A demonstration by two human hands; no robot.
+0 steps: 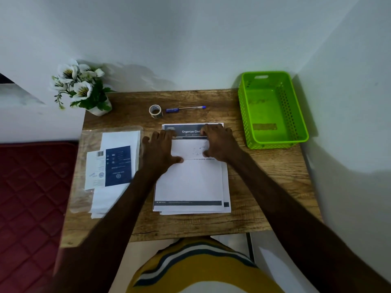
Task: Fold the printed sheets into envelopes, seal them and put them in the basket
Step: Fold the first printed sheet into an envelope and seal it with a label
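Observation:
A stack of printed sheets (190,182) lies in the middle of the wooden table (264,187). The top sheet has its near part folded up over itself, white back showing, with the fold edge near the dark header band. My left hand (158,151) lies flat with spread fingers on the left end of that folded flap. My right hand (218,142) presses the flap's right end, fingers bent at the fold edge. A pack of white envelopes (114,166) in clear wrap lies to the left. The green perforated basket (273,108) stands at the back right, with nothing in it.
A roll of tape (155,111) and a blue pen (186,108) lie behind the sheets. A pot of white flowers (82,87) stands at the back left corner. A red quilted surface (31,187) lies left of the table. Walls close the back and right.

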